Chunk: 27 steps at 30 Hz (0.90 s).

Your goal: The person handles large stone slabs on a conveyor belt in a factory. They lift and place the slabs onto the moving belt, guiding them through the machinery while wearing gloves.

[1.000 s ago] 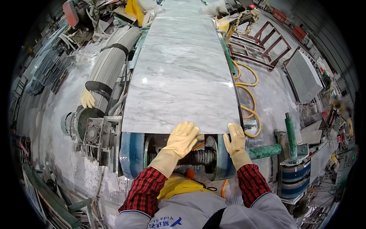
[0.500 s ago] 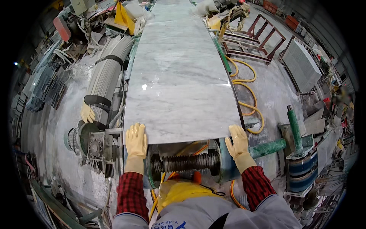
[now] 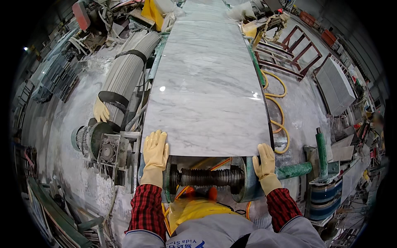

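Head view: gloved hands (image 3: pixel 155 151) on marble slab (image 3: pixel 206 91)

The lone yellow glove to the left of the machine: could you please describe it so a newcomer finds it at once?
Start at the long grey-white marble slab running up the middle. Left of it lies a bundle of grey rods bound by a black strap. The lone yellow glove rests at the bundle's near end, above the round motor; unlike the gloves on both hands, nobody wears it.

Far end of marble slab (image 3: pixel 206 87) cut off by top edge. Slab underside and bed beneath hidden. Palm of left hand (image 3: pixel 155 153) and of right hand (image 3: pixel 264 160) hidden against slab's near corners; grip under edge not determinable. Ends of threaded roller (image 3: pixel 205 177) hidden behind blue drum ends. Far-right clutter blurred, darkened by fisheye rim.
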Motion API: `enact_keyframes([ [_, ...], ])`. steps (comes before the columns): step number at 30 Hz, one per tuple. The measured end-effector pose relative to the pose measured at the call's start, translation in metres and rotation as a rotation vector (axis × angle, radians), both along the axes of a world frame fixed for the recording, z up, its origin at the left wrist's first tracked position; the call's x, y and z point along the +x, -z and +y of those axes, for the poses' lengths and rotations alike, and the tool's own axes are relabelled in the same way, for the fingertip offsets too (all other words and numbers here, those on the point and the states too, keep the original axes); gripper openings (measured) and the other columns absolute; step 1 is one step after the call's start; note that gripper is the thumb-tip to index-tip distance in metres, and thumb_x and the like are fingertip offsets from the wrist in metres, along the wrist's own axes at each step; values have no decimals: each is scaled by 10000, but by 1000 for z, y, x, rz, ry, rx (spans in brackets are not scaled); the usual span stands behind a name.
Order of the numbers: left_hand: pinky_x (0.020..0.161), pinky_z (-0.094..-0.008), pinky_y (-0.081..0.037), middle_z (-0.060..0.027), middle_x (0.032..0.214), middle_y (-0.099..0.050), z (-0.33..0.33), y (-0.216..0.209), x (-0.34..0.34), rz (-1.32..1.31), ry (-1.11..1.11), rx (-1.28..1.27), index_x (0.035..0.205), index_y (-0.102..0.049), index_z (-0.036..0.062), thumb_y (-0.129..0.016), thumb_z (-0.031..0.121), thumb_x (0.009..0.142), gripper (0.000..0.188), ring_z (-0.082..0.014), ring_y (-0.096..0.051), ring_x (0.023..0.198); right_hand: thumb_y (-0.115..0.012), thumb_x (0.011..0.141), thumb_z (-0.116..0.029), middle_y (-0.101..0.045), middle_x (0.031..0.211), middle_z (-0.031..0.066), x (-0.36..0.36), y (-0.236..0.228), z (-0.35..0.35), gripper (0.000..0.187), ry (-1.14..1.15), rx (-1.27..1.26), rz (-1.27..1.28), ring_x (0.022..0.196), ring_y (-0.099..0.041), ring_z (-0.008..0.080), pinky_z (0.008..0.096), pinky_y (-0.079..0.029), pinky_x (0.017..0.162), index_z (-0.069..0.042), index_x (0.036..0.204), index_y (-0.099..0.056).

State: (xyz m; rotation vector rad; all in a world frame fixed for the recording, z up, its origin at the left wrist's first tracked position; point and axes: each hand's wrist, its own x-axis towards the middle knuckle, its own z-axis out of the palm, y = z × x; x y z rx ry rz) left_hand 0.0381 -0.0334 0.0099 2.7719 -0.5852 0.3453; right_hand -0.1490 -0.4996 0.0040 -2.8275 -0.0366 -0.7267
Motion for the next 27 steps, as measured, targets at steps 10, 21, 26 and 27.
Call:
enact_keyframes([
  [10,1293,-541,-336,-179,1572,-594,1,1,-6,-24,-8,-16,1493,-598,116,-655,216,1048,459,-422,-511,1487,-769,939,-153,-623,1477,258,-6,3,0,591,19,13,43,1357,-563,528,603,-449,1184,-29,1488,-587],
  [21,1281,-533,-342,-151,1551,-602,4,5,-8,-82,3,-3,1456,-610,128,-655,241,1031,442,-383,-522,1468,-761,913,-177,-631,1432,263,-8,2,1,578,11,-1,4,1312,-572,512,597,-452,1149,-13,1443,-600],
  [26,1289,-540,-333,-175,1575,-593,4,6,-12,-54,1,-6,1481,-602,119,-653,235,1049,450,-410,-510,1484,-771,908,-167,-629,1428,267,-11,0,3,581,11,21,20,1307,-569,519,605,-449,1150,-13,1440,-598],
  [27,1291,-543,-333,-186,1581,-591,4,3,-12,-33,0,-5,1487,-602,114,-654,231,1056,449,-423,-507,1487,-774,907,-165,-629,1429,268,-11,-1,4,582,13,22,23,1306,-569,520,607,-449,1150,-14,1441,-597],
])
